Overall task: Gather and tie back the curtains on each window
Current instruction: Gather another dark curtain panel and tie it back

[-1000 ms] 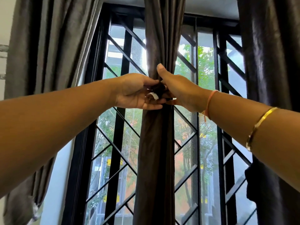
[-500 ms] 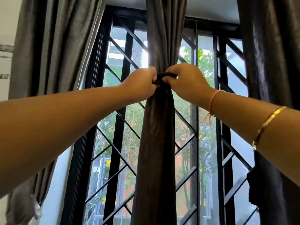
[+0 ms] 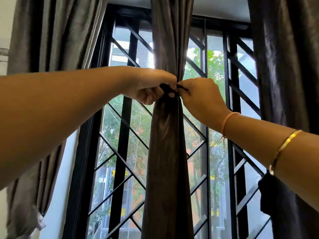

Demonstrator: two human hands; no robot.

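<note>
backlit by window (image 3: 214, 69); dim interior, edges warped.

text: none legible | labels: none | signs outside window (image 3: 120, 173): too blurred

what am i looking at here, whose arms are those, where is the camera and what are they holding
There is no machine here. These are a person's two bare arms, seen from a wide-angle camera worn on their head and looking forward at the hands. They face a window with a black metal grille. A dark curtain hangs down the middle, bunched into a narrow column. The left hand and the right hand meet at its pinched waist. Each has its grip closed on a dark tie wrapped round the fabric there. Whether the tie is knotted yet cannot be seen. A left curtain and a right curtain hang at the edges. The right arm wears an orange thread and a gold bangle.
</note>
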